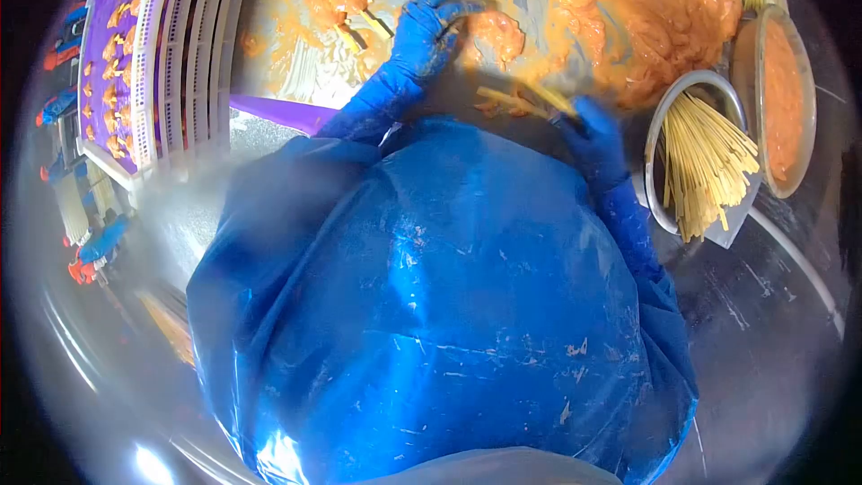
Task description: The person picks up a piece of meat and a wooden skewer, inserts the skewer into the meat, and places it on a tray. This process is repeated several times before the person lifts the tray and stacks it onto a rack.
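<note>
Left hand (426, 31) on meat pile (664, 9); right hand (593, 130) grips one skewer (514, 99).

Strong fisheye view, black corners, edges bent and smeared into haze, bright even light from overhead, white glare streaks on the shiny apron (431, 305) and wet table (772, 305), right hand (593, 130) and stick (521, 101) softened by motion blur

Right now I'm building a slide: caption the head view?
Gloved left hand in orange mix, right hand holding a wooden skewer beside a pot of skewers.
</note>
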A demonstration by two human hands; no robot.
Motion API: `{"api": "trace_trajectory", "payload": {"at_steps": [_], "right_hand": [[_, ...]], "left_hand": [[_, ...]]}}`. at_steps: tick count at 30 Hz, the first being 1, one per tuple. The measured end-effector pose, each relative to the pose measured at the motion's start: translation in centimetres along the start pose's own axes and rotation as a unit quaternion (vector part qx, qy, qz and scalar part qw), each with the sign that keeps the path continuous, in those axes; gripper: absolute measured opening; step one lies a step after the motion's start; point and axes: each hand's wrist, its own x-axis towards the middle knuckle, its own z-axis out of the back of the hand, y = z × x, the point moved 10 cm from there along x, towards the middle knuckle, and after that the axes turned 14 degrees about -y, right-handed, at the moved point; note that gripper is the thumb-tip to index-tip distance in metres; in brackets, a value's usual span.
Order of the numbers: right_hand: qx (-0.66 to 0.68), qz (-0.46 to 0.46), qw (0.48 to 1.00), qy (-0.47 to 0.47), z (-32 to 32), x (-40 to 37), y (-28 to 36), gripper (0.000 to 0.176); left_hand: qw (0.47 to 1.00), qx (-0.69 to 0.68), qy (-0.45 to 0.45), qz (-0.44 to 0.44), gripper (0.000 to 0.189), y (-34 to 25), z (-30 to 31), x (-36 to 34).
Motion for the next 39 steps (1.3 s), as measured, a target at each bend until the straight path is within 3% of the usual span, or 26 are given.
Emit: {"api": "trace_trajectory", "payload": {"at_steps": [1, 3, 4, 5, 6, 7, 8, 9, 11, 13, 16, 18, 19, 21, 24, 28, 31, 33, 39], "right_hand": [[0.0, -0.002, 1.0, -0.003, -0.3, -0.9, -1.6, 0.024], [-0.155, 0.188, 0.966, -0.086, 0.3, -1.9, 1.1, 0.02], [-0.155, 0.19, 0.966, -0.085, 0.9, -2.0, 1.0, 0.02], [-0.159, 0.013, 0.979, -0.128, 3.2, -1.0, 1.1, 0.018], [-0.157, -0.167, 0.959, -0.168, 5.1, -1.8, -0.3, 0.015], [-0.157, -0.167, 0.958, -0.171, 5.3, -2.1, -0.6, 0.015], [-0.095, -0.107, 0.97, -0.198, 5.6, -2.4, -0.3, 0.013], [-0.034, -0.047, 0.973, -0.222, 6.0, -2.9, -0.2, 0.011], [-0.085, -0.034, 0.976, -0.196, 4.6, -3.7, -3.2, 0.01], [-0.135, -0.02, 0.977, -0.165, 3.5, -3.2, -3.7, 0.009], [-0.137, -0.089, 0.972, -0.169, 3.3, -2.3, -4.6, 0.009], [-0.139, -0.001, 0.974, -0.178, 2.8, -1.7, -3.1, 0.011], [-0.14, -0.003, 0.974, -0.18, 3.1, -1.8, -3.1, 0.011], [-0.067, -0.11, 0.985, -0.113, 2.0, -1.2, -2.2, 0.031], [-0.115, -0.065, 0.985, -0.113, 2.0, -0.6, -1.4, 0.031], [-0.097, -0.122, 0.982, -0.107, 1.8, -0.6, -1.6, 0.028], [-0.1, -0.086, 0.984, -0.12, 1.7, -0.4, -2.7, 0.026], [-0.116, -0.045, 0.981, -0.151, 2.1, -0.1, -2.0, 0.014], [-0.142, -0.032, 0.98, -0.137, 2.3, 0.9, 0.8, 0.012]], "left_hand": [[1.0, -0.021, 0.008, -0.013, 0.032, -1.0, -0.5, 0.2], [0.998, 0.024, 0.046, -0.042, 0.031, -1.1, -2.1, -0.2], [0.997, -0.006, 0.063, -0.041, 0.03, -0.8, -2.6, -0.5], [0.995, -0.036, 0.079, -0.039, 0.03, -0.8, -3.0, -0.7], [0.995, -0.036, 0.078, -0.039, 0.03, -1.0, -2.6, -0.8], [0.993, 0.048, 0.108, 0.0, 0.03, -0.3, -2.5, -1.0], [0.981, 0.13, 0.137, 0.039, 0.03, 0.4, -2.5, -1.4], [0.981, 0.127, 0.138, 0.037, 0.03, -0.7, -2.4, -1.3], [0.97, 0.217, 0.107, -0.001, 0.028, -2.4, -1.7, -0.6], [0.982, 0.163, 0.088, -0.024, 0.027, -2.1, -3.2, -0.6], [0.994, 0.084, 0.065, -0.04, 0.026, -2.0, -4.9, -1.4], [0.996, 0.054, 0.064, -0.041, 0.025, -2.4, -5.2, -1.1], [0.995, 0.045, 0.077, -0.037, 0.027, -2.4, -5.4, -1.1], [0.995, 0.039, 0.091, -0.032, 0.028, -2.5, -5.5, -1.2], [0.996, 0.024, 0.075, -0.029, 0.028, -2.7, -5.0, -1.1], [0.996, 0.022, 0.078, -0.033, 0.026, -2.5, -5.3, -1.3], [0.995, 0.033, 0.079, -0.046, 0.024, -2.2, -5.8, -1.6], [0.994, 0.043, 0.076, -0.06, 0.023, -2.3, -5.9, -1.7], [0.994, 0.01, 0.106, -0.026, 0.025, -1.5, -6.3, -2.0]]}}
